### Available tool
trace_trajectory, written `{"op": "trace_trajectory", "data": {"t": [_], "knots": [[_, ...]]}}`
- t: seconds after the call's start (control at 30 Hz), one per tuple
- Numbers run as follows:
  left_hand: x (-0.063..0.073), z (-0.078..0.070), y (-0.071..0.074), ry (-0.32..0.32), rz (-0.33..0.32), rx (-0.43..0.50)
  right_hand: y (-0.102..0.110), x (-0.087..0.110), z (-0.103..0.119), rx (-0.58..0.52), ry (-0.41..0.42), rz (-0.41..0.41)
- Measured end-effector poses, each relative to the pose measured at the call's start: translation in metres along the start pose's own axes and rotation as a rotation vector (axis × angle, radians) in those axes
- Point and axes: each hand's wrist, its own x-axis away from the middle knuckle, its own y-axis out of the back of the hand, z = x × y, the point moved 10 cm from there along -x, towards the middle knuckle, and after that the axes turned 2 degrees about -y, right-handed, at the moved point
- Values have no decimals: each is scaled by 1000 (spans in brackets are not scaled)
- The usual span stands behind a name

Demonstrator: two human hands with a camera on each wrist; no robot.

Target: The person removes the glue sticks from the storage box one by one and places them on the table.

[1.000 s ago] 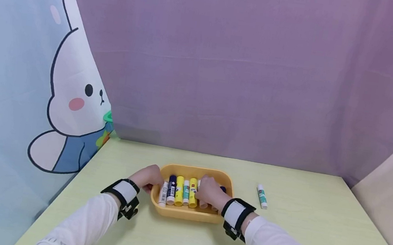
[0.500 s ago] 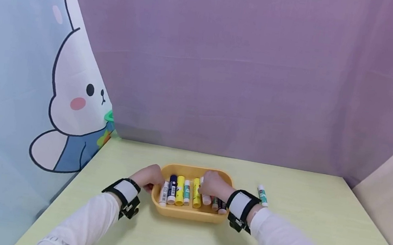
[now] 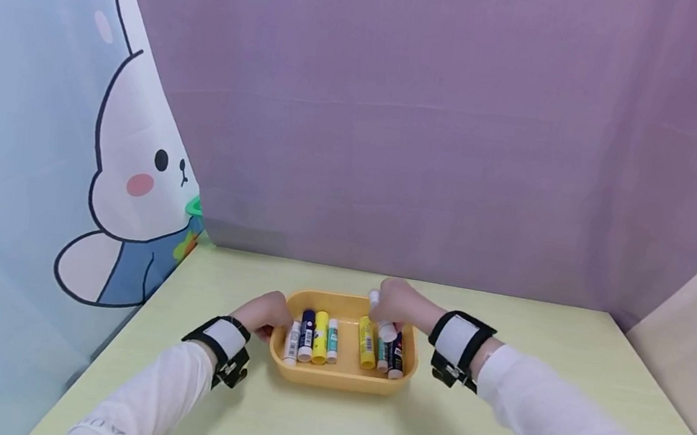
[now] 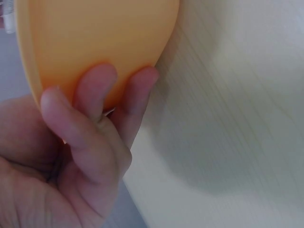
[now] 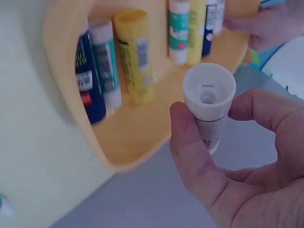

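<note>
A yellow-orange plastic basket point(image 3: 338, 379) stands on the table. My left hand point(image 3: 268, 312) grips its left end; in the left wrist view, fingers point(image 4: 97, 85) press on the basket's outer wall point(image 4: 99, 33). Above the right part, my right hand point(image 3: 402, 302) pinches a white glue stick point(image 5: 210, 97) between thumb and fingers. Below it in the basket lie a yellow glue stick point(image 3: 366, 343), a green-and-white one point(image 5: 105, 64) and a dark blue one point(image 3: 396, 357). Several more glue sticks, including a yellow one point(image 3: 321, 337), lie at the left end.
Bare basket floor point(image 3: 349, 344) separates the two groups of glue sticks. A piece of another glue stick point(image 5: 5, 207) shows on the table at the right wrist view's edge; my right arm covers that spot in the head view. A purple cloth point(image 3: 397, 144) hangs behind the table.
My right hand has lifted the white glue stick out of the row and moved up and right with it. The yellow glue stick beside it has shifted right. My left hand stays put.
</note>
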Motion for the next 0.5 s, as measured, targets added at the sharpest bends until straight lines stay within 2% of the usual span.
{"op": "trace_trajectory", "data": {"t": [0.17,0.5], "knots": [[1,-1,1,-2,-2,-16,25,5,-6,37,-6,-25],[0,0,2,6,3,-22,73,15,-32,-11,25,-68]]}}
